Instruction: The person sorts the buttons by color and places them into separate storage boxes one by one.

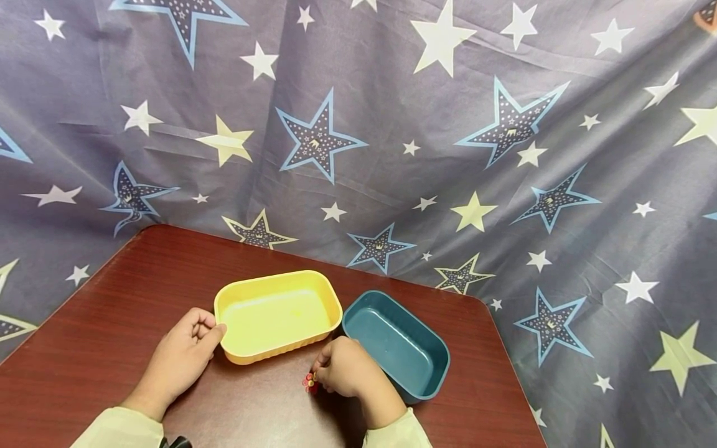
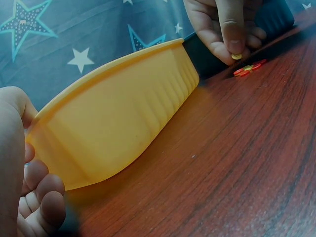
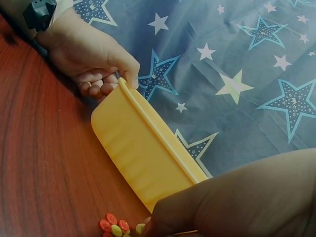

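At the left end of a yellow plastic container (image 1: 274, 318), my left hand (image 1: 182, 354) grips the rim between thumb and fingers. My right hand (image 1: 347, 368) is in front of the gap between this container and a teal one (image 1: 394, 342). Its thumb and finger pinch a small round yellow button (image 2: 236, 57), just above the table. Close by lie small red buttons (image 3: 105, 225) in a flower-like cluster with yellow among them. Part of that cluster is cut off at the bottom of the right wrist view. The yellow container's visible floor holds nothing.
Both containers stand on a dark red wood-grain table (image 1: 140, 292), their near ends almost touching. A grey star-printed curtain (image 1: 381, 124) hangs behind and to the right of the table. A dark band (image 3: 39, 15) is on the left wrist.
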Demonstrator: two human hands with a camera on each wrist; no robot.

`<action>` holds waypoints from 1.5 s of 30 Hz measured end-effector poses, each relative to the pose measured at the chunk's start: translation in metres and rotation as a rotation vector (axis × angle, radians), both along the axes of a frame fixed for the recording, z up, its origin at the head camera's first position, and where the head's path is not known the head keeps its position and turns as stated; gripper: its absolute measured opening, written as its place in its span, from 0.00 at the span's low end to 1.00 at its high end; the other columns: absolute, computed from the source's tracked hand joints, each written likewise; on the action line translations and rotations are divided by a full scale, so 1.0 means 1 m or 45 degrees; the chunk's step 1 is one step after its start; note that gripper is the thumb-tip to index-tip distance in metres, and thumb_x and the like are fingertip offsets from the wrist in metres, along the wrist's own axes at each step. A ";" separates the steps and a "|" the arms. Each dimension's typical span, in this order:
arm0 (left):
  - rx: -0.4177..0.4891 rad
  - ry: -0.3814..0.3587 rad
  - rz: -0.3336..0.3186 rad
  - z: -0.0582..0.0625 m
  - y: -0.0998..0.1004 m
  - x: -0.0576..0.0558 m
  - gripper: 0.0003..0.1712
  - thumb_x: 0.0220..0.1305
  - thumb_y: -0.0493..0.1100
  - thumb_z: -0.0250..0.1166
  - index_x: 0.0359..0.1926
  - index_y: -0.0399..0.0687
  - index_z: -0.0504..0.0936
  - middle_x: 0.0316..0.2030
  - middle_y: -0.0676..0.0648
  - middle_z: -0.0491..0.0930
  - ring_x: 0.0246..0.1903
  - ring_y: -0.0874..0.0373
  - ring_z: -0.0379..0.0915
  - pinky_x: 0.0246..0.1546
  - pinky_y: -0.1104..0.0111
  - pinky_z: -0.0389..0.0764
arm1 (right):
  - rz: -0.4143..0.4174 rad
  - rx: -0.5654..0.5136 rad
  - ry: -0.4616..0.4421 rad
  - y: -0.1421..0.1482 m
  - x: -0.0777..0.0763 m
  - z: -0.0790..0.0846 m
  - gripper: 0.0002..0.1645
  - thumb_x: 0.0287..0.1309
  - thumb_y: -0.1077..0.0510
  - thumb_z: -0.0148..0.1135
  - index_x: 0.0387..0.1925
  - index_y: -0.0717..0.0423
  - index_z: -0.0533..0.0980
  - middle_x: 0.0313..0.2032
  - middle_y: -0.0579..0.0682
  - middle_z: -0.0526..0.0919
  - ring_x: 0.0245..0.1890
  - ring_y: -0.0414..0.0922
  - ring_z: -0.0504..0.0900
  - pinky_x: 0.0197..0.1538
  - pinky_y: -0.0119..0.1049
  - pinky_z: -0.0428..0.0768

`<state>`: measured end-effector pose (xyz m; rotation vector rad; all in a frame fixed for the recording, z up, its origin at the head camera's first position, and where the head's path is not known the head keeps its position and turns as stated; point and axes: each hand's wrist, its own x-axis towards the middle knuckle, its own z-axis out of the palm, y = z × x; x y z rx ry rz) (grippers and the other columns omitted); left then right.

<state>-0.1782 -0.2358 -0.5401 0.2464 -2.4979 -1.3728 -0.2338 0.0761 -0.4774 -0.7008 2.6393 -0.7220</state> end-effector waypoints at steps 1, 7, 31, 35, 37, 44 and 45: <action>0.002 -0.001 -0.001 0.001 0.000 0.000 0.18 0.70 0.64 0.60 0.42 0.57 0.73 0.26 0.51 0.76 0.24 0.58 0.72 0.24 0.68 0.70 | -0.002 -0.002 0.000 0.000 0.000 0.000 0.09 0.54 0.61 0.71 0.21 0.47 0.83 0.10 0.36 0.76 0.13 0.35 0.78 0.21 0.32 0.73; 0.008 0.000 -0.003 0.003 0.001 0.001 0.17 0.70 0.62 0.60 0.42 0.56 0.73 0.26 0.50 0.76 0.23 0.58 0.71 0.24 0.67 0.70 | 0.002 0.015 0.042 0.003 -0.004 0.000 0.10 0.56 0.59 0.70 0.21 0.46 0.83 0.09 0.34 0.75 0.13 0.34 0.77 0.22 0.31 0.73; 0.006 0.005 0.004 0.004 0.002 0.002 0.17 0.70 0.62 0.61 0.42 0.56 0.73 0.26 0.50 0.76 0.24 0.58 0.71 0.24 0.68 0.70 | 0.003 -0.023 0.057 0.002 -0.006 0.016 0.10 0.57 0.60 0.68 0.22 0.45 0.83 0.10 0.35 0.75 0.13 0.35 0.77 0.22 0.31 0.74; 0.008 0.003 0.003 0.004 0.002 0.002 0.17 0.70 0.62 0.60 0.42 0.56 0.73 0.26 0.50 0.76 0.24 0.58 0.71 0.24 0.68 0.70 | 0.006 -0.044 0.050 0.002 -0.007 0.021 0.09 0.59 0.59 0.68 0.24 0.47 0.84 0.10 0.35 0.76 0.13 0.35 0.78 0.22 0.32 0.75; 0.008 0.002 0.004 0.005 0.002 0.002 0.17 0.70 0.62 0.60 0.42 0.56 0.73 0.26 0.50 0.76 0.24 0.58 0.71 0.24 0.68 0.70 | 0.006 -0.061 0.046 0.002 -0.008 0.023 0.08 0.59 0.59 0.68 0.24 0.48 0.84 0.11 0.36 0.76 0.13 0.35 0.78 0.22 0.32 0.75; 0.014 0.004 -0.001 0.004 0.001 0.002 0.17 0.70 0.62 0.60 0.42 0.56 0.73 0.26 0.50 0.76 0.23 0.58 0.71 0.24 0.67 0.70 | 0.000 -0.075 0.045 0.002 -0.013 0.030 0.08 0.59 0.59 0.69 0.24 0.48 0.84 0.12 0.38 0.78 0.14 0.36 0.79 0.24 0.32 0.76; 0.012 0.004 -0.001 0.004 0.001 0.002 0.17 0.70 0.62 0.60 0.42 0.56 0.73 0.26 0.50 0.76 0.23 0.58 0.71 0.24 0.67 0.70 | -0.001 -0.072 0.049 0.001 -0.014 0.032 0.09 0.59 0.58 0.69 0.24 0.47 0.84 0.12 0.37 0.78 0.14 0.36 0.79 0.24 0.33 0.76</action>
